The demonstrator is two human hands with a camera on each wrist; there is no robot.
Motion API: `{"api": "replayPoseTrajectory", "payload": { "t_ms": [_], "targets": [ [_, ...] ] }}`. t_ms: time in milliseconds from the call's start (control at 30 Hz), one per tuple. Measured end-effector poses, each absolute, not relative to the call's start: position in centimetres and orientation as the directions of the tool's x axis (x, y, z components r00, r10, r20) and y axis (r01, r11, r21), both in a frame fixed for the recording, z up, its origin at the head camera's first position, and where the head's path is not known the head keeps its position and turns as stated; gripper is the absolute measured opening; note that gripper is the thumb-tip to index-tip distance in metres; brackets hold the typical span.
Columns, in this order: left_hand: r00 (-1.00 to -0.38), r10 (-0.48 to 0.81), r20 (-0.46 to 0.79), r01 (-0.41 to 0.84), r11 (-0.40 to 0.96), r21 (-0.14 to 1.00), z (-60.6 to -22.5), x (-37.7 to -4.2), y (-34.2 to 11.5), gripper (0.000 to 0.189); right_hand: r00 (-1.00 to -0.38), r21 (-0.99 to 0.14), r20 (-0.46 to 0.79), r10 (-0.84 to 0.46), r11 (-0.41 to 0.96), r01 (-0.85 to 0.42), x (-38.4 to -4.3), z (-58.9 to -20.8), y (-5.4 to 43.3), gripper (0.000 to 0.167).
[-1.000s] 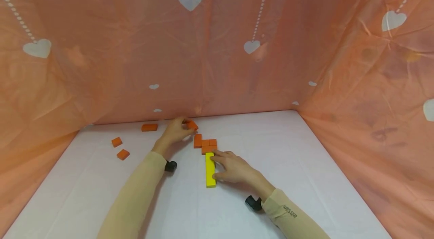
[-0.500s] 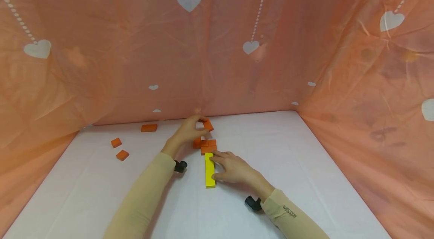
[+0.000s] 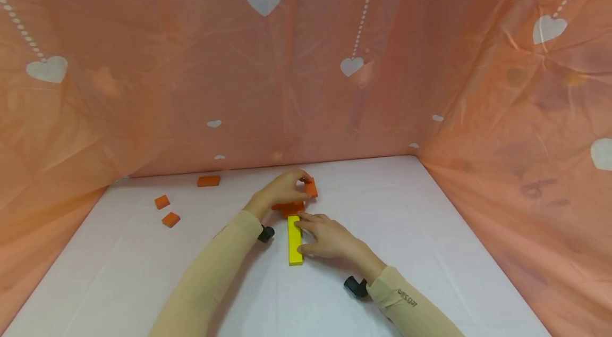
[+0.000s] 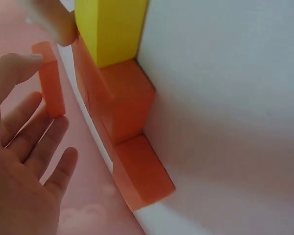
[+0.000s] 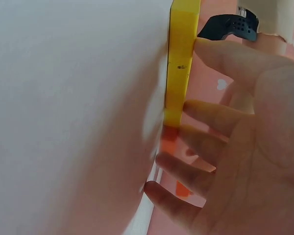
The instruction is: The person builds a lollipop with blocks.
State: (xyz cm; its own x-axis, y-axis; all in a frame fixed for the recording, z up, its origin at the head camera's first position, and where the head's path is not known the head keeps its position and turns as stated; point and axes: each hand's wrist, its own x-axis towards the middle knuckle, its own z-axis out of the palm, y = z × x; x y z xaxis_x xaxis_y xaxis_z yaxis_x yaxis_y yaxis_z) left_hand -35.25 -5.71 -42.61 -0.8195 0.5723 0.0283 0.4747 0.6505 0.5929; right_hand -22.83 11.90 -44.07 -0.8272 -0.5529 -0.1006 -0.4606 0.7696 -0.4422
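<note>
My left hand [image 3: 279, 189] pinches an orange block [image 3: 312, 188] between thumb and fingers, above the far right side of a group of orange blocks [image 3: 291, 210]. The left wrist view shows this held block [image 4: 50, 83] apart from the group, which lies against yellow [image 4: 117, 29]. Part of the group is hidden under my left hand in the head view. A long yellow bar [image 3: 295, 252] runs from the group towards me. My right hand [image 3: 332, 237] rests along its right side, thumb and fingertips touching it, fingers fairly straight in the right wrist view.
Two small orange blocks [image 3: 162, 202] lie loose on the left of the white table [image 3: 119, 273], and a longer orange block [image 3: 208, 181] lies near its back edge. Pink cloth with hearts [image 3: 311, 87] hangs behind and at the sides.
My left hand has carried the orange block to the right, from beyond the group's left end to its right side. My right hand has stayed at the yellow bar.
</note>
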Motion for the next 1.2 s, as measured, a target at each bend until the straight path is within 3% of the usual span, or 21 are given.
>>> {"api": "replayPoseTrajectory", "payload": {
  "t_ms": [400, 1200],
  "targets": [
    [-0.804, 0.58, -0.133, 0.406, 0.698, 0.59, -42.83, -35.09, -4.9, 0.042, -0.824, -0.439, -0.117, -0.554, 0.773, -0.457, -22.9, -44.33, 11.94, 0.065],
    [-0.802, 0.585, -0.121, 0.448, 0.723, 0.526, -42.97, -35.49, -4.95, 0.039, -0.828, -0.434, -0.105, -0.551, 0.774, -0.46, -22.86, -44.28, 11.94, 0.065]
  ]
}}
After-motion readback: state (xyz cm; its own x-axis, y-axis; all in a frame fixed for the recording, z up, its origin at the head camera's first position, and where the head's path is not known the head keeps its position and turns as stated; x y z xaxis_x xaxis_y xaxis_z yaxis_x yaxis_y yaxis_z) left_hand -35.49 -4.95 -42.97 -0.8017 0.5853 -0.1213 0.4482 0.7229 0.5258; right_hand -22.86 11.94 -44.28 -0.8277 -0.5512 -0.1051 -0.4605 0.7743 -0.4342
